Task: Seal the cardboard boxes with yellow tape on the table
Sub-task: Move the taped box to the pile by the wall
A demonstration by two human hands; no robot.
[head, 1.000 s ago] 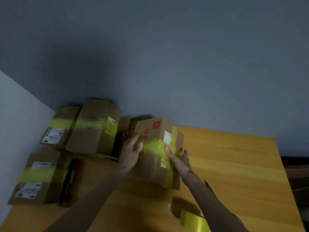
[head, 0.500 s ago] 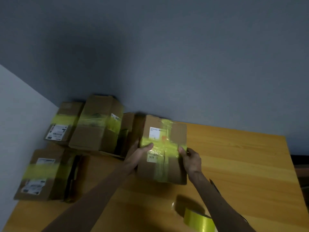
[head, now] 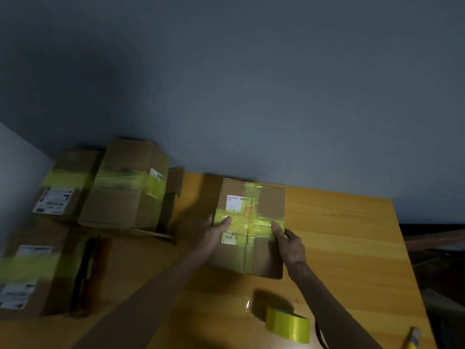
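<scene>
A cardboard box [head: 266,202] with a cross of yellow tape and white labels lies flat on the wooden table [head: 347,248]. My left hand [head: 214,235] grips its left edge, thumb on the top face. On the opposite edge my right hand [head: 289,244] holds the box, thumb pressed on the tape band. A roll of yellow tape [head: 288,324] stands on the table in front of the box, between my forearms.
Three taped boxes sit at the left: one at the back corner [head: 65,182], a taller one [head: 128,187] beside it, one [head: 30,268] near the front left. A yellow-handled tool [head: 412,336] lies at the bottom right. The table's right edge drops to a dark floor.
The box was tipped from standing on edge onto its broad face and has shifted right, away from the stack. Both hands stayed on its sides.
</scene>
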